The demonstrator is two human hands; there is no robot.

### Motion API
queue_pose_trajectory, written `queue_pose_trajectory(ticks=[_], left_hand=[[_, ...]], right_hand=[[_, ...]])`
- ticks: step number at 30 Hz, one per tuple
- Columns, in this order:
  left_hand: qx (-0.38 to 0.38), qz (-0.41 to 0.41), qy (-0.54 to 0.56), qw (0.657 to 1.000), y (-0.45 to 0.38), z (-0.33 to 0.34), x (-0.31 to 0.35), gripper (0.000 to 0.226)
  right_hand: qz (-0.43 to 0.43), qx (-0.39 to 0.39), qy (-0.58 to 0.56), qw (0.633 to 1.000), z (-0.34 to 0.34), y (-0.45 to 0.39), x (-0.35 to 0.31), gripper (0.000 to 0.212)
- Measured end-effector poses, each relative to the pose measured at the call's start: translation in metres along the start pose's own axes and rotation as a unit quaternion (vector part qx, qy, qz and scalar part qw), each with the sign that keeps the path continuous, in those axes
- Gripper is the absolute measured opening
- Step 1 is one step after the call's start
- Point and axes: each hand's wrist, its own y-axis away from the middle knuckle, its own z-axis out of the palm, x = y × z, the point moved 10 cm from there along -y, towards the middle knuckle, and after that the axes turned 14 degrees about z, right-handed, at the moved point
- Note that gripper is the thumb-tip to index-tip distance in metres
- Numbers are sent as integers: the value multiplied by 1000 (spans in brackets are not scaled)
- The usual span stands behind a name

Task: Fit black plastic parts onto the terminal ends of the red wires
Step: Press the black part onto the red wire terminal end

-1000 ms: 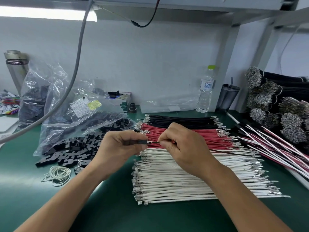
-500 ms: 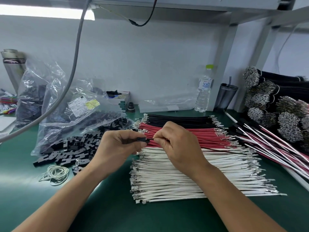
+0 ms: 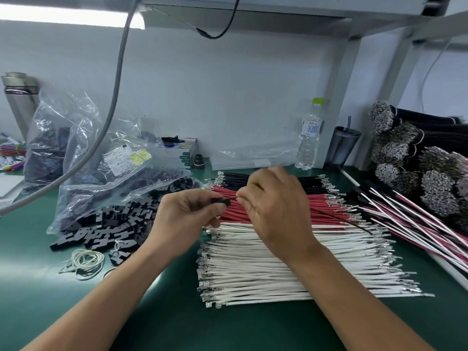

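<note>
My left hand (image 3: 187, 214) pinches a small black plastic part (image 3: 220, 200) between thumb and fingers. My right hand (image 3: 276, 206) pinches a thin wire right beside that part; the wire (image 3: 342, 219) trails off to the right and looks dark. Where the wire's end meets the part is hidden by my fingertips. Both hands hover over the stack of red wires (image 3: 324, 209) with metal terminals. A pile of loose black plastic parts (image 3: 114, 224) lies on the green mat to the left.
Black wires (image 3: 233, 179) lie behind the red stack and white wires (image 3: 278, 269) in front. Clear bags (image 3: 101, 160) of parts sit at the left, rubber bands (image 3: 83, 260) near them. A water bottle (image 3: 309, 138), a cup (image 3: 344, 145) and wire bundles (image 3: 430, 178) stand at the right.
Both hands stay together over the red wires. My right hand's upper fingers have lifted and blur with motion, and the wire end sits closer against the black part.
</note>
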Motion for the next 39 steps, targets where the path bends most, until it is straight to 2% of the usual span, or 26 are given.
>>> queue_pose_trajectory(ticks=[2,3,5,8,11,13,16,21,24,26,30,33,35,37,39], left_hand=[[60,-28,45,997,-1,-11,-7,15],[90,-43,59,993,0,-18,-12,15],[124,-70,70,987,3,-28,-19,15],[141,-86,68,984,4,-35,-25,13],[151,-89,84,981,3,-37,-26,12],[148,-90,93,980,2,-37,-26,14],[153,-94,103,978,3,-38,-28,12],[173,-95,137,971,3,-41,-30,11],[176,-90,174,965,1,-42,-29,28],[167,-94,197,961,1,-41,-28,30],[111,-110,233,960,2,-27,-24,26],[56,-122,242,961,5,-12,-19,31],[30,-134,245,960,7,-6,-18,36],[13,-144,247,958,8,-2,-19,37],[-1,-151,245,958,9,2,-20,38]], right_hand=[[-11,27,25,999,0,-1,-1,4],[-7,5,30,1000,9,-1,-1,4],[32,-86,34,995,40,0,7,11],[106,-185,17,977,80,-6,28,21],[170,-248,-5,954,104,-15,46,13],[190,-273,-4,943,114,-19,53,9],[184,-304,0,935,120,-22,54,16],[177,-313,-33,932,107,-34,60,13],[160,-327,-83,928,82,-44,53,13],[139,-333,-116,925,63,-42,43,11],[127,-294,-162,933,31,-22,34,9],[140,-278,-210,927,26,-4,35,6],[149,-278,-238,919,31,5,36,15],[153,-269,-238,921,35,10,37,19],[151,-252,-215,932,35,14,37,13]])
